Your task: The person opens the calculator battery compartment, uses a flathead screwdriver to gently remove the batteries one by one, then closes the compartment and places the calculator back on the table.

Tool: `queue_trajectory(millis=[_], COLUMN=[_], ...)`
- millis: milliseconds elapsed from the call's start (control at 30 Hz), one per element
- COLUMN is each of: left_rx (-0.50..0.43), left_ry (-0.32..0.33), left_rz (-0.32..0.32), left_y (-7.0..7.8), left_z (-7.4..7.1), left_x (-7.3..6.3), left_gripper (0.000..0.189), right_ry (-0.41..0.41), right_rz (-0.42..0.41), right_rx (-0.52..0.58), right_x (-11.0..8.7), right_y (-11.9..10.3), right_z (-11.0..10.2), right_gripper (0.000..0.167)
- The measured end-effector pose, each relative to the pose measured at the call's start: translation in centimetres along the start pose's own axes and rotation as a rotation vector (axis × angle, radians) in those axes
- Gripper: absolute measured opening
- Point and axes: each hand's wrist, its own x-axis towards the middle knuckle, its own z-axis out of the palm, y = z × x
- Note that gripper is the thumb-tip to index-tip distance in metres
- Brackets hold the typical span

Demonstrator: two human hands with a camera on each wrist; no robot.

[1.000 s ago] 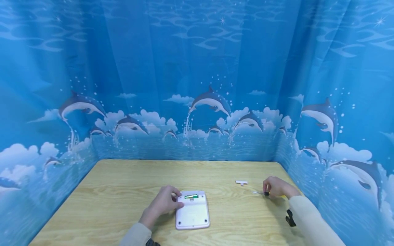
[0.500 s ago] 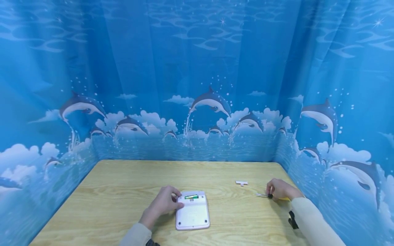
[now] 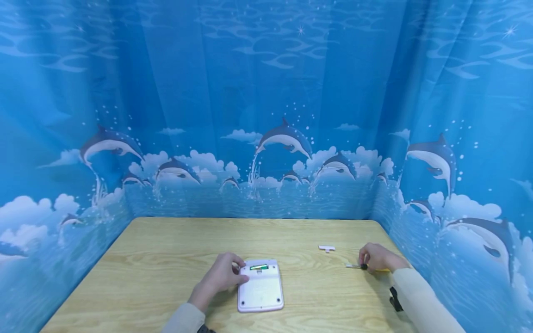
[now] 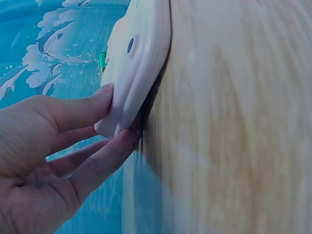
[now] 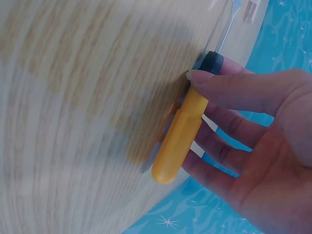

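Observation:
A flat pale pink device [image 3: 260, 293], calculator-like, lies back up on the table with dark round feet at its corners. Its battery compartment is uncovered and a green battery [image 3: 259, 267] shows inside. My left hand [image 3: 220, 275] pinches the device's left edge near the top, thumb on its back and fingers at the underside, as the left wrist view shows. At the right, my right hand [image 3: 376, 257] holds a screwdriver [image 5: 180, 136] with a yellow handle and black collar. The thumb lies by the collar; the metal shaft points left, low over the table.
A small pale battery cover [image 3: 326, 248] with a tab lies between the device and the screwdriver, farther back. The wooden table [image 3: 179, 240] is bordered at the back and sides by a blue dolphin-print curtain [image 3: 266, 92].
My right hand has shifted slightly right and toward me with the screwdriver, whose shaft now lies a little lower in the head view. The left hand and the device have stayed put.

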Motion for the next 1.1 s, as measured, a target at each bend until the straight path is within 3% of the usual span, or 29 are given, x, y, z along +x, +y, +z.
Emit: queue_trajectory(millis=[300,1100], left_rx=[-0.001,0.005], left_ry=[-0.001,-0.004], left_rz=[-0.003,-0.010], left_y=[0.00,0.28], left_z=[0.04,-0.08], left_x=[0.01,-0.08], left_gripper=[0.037,0.036], right_ry=[-0.013,-0.040], right_rz=[0.066,0.106], right_rx=[-0.004,0.028], right_x=[0.13,-0.11], right_y=[-0.10,-0.46], right_z=[0.23,0.07], right_gripper=[0.034,0.038])
